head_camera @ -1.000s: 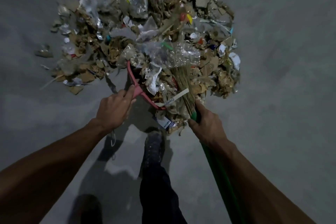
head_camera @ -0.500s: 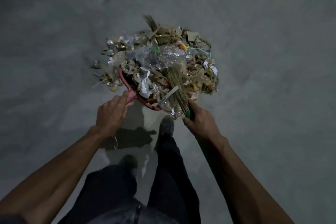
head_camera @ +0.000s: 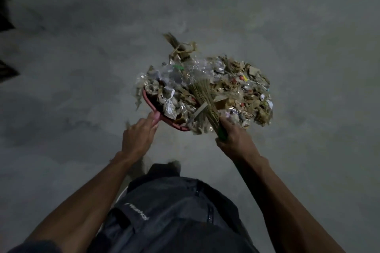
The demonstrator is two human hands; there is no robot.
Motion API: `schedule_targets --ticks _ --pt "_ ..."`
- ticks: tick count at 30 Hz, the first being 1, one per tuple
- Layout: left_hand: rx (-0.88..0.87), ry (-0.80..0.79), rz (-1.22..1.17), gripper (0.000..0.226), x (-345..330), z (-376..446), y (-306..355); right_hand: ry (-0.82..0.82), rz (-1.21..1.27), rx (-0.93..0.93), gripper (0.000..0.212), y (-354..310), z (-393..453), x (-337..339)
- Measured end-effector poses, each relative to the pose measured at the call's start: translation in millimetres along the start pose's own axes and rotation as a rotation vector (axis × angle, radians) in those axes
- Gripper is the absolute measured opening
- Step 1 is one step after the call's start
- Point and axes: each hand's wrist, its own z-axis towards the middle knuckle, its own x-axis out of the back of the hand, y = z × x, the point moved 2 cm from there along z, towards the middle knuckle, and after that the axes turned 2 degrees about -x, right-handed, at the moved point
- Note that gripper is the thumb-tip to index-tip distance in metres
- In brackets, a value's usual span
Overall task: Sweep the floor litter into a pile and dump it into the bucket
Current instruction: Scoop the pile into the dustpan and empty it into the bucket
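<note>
Change: since half a second ago the loaded dustpan (head_camera: 153, 103) has been carried up and to the right in view, and dark shorts (head_camera: 174, 209) now fill the lower middle.
Litter (head_camera: 232, 88): heaped on the dustpan, spilling past its far and right edges; cardboard scraps, clear plastic and paper are seen.
Broom (head_camera: 203, 96): straw bristles are laid across the heap, pressing it down, with the tip poking out beyond the far side.
Right hand (head_camera: 234, 141): curled tight round the green broom handle just below the bristles.
Left hand (head_camera: 138, 137): wrapped round the pink dustpan handle, the pan lying just ahead of the knuckles.
Floor (head_camera: 82, 67): grey concrete, blurred.
Bucket: not seen.
</note>
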Motion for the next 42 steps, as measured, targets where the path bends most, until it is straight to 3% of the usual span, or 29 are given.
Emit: schedule_targets --ticks 6,13,21,26,34,42 --pt "0.249 0.041 -0.05 0.05 19 -123 -36 -0.075 -0.109 0.144 0.065 -51 -59 -42" --pt "0.516 0.204 -0.068 0.047 48 -297 -66 -0.165 -0.186 0.371 0.065 -122 -154 -98" --pt "0.826 0.37 -0.13 0.04 78 -482 -124 -0.282 -0.312 0.627 0.07 -233 -253 -182" --pt "0.968 0.413 -0.13 0.047 96 -581 -188 -0.355 -0.35 0.734 0.067 -318 -311 -256" --pt "1.098 0.425 -0.133 0.046 137 -712 -298 -0.442 -0.412 0.832 0.068 -452 -393 -370" --pt "1.235 0.443 -0.107 0.045 168 -768 -389 -0.52 -0.461 0.942 0.064 -563 -417 -445"
